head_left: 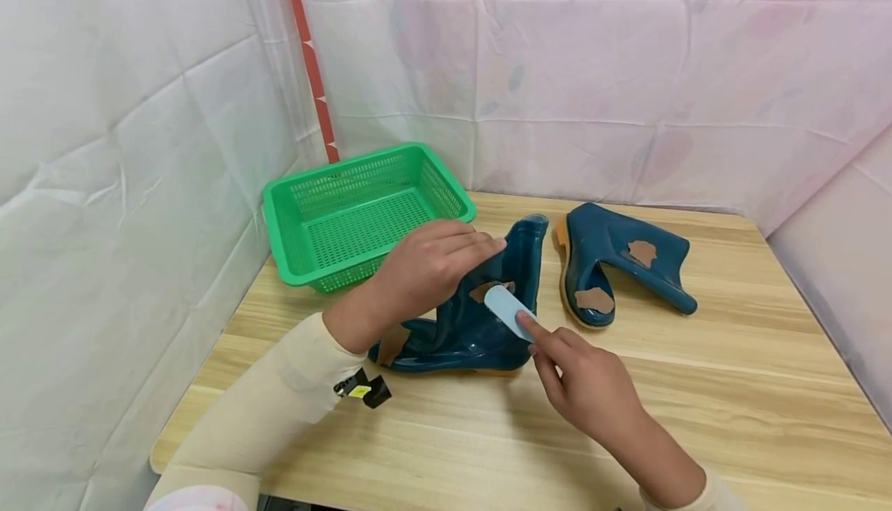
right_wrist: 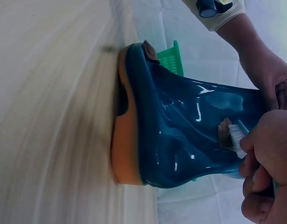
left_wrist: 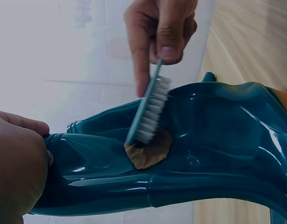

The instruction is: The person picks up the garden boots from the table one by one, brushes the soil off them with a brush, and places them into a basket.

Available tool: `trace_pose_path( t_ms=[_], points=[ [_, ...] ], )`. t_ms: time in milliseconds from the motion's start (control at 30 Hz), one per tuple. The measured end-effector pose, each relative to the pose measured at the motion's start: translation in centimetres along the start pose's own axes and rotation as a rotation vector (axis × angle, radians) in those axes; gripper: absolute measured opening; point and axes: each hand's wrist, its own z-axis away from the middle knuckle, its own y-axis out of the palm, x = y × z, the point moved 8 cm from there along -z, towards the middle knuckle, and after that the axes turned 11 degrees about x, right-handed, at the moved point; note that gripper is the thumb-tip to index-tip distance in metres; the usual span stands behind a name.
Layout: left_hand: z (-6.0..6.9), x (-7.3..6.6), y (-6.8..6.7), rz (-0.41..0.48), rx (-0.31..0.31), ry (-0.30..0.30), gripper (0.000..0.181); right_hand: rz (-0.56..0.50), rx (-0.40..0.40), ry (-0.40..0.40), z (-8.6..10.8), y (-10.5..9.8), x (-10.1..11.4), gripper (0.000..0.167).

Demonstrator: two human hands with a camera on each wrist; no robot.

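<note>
- Head view: the right hand (head_left: 585,379) grips a pale-blue scrub brush (head_left: 507,311), thumb and fingers curled about the handle, index finger laid along its back.
- The brush's long axis slants from that hand up and leftward to a ragged brown patch (head_left: 481,292) on the side of the blue rubber boot's shaft; the patch lies just past the brush's far end.
- From the left wrist, the white bristles (left_wrist: 153,112) face the shaft, their far end appearing to touch the patch.
- The left hand (head_left: 435,259) grasps the boot's cuff, above the patch; both hands are near it, but the right reaches it through the brush.
- That rubber boot (head_left: 481,341) stands on its orange sole (right_wrist: 127,154), toe to the person's left, heel to the right, shaft rising to the left hand.
- Wood-grain tabletop (head_left: 732,387) underneath, with bare wood between the boot and the person.
- A second rubber boot (head_left: 620,232) lies on its side, behind and to the right, apart from the first; a green perforated basket (head_left: 300,267) sits behind, to the left.
- White cloth walls (head_left: 571,62) enclose the table's back and sides.
</note>
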Motion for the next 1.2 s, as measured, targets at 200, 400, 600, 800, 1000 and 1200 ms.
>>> trace_pose_path(
  t_ms=[200,400,600,800,1000,1200],
  points=[
    [-0.1,0.1,0.1,-0.005,-0.002,-0.008,0.033,0.005,0.024,-0.012,0.2,0.3,0.1,0.058],
    [0.0,0.0,-0.1,0.000,-0.022,-0.005,0.032,-0.016,-0.080,-0.083,0.6,-1.0,0.7,0.062],
    [0.0,-0.1,-0.2,0.002,-0.033,0.000,0.032,-0.016,-0.141,-0.088,0.1,-1.9,0.6,0.067],
    [0.1,-0.2,-0.2,0.004,-0.036,0.015,0.031,-0.013,-0.035,-0.070,-0.2,-0.2,0.6,0.058],
    [0.1,-0.3,-0.4,0.003,-0.045,0.018,0.031,-0.015,-0.019,-0.094,0.0,0.2,0.8,0.057],
    [0.1,-0.1,-0.3,0.007,-0.039,0.005,0.033,-0.037,-0.126,-0.120,0.2,-1.4,1.0,0.063]
  ],
)
